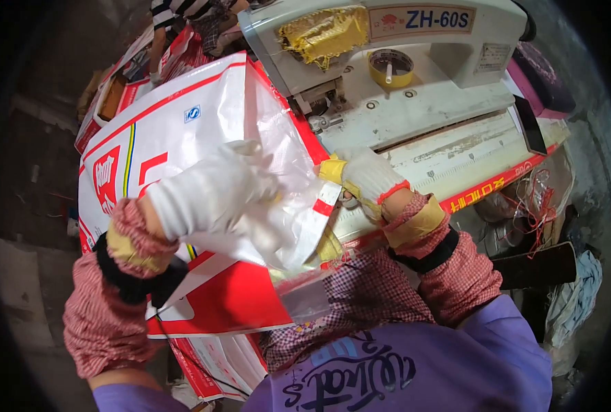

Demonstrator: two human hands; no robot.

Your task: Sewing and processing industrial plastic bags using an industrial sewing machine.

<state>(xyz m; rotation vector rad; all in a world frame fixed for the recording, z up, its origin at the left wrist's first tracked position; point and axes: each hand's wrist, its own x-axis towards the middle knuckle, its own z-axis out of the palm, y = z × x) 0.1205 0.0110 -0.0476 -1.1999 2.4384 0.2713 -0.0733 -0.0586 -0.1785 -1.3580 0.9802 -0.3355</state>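
A large white and red printed sack (212, 130) lies across the work surface, its pale, shiny mouth edge turned toward the sewing machine (422, 103). My left hand (223, 189), in a white glove, is over the sack's mouth; motion smears its fingers, so their grip does not show. My right hand (367, 180) wears a white glove with yellow tape around the fingers. It pinches the edge of the sack at the front of the machine bed. The machine's needle end (322, 99) stands just beyond the sack's edge.
A yellow tape roll (391, 67) sits on the machine bed, and a dark phone (529, 125) leans at its right end. Red string (542, 206) hangs below on the right. Folded sacks (219, 364) lie by my lap. Another person (195, 17) is at the far left.
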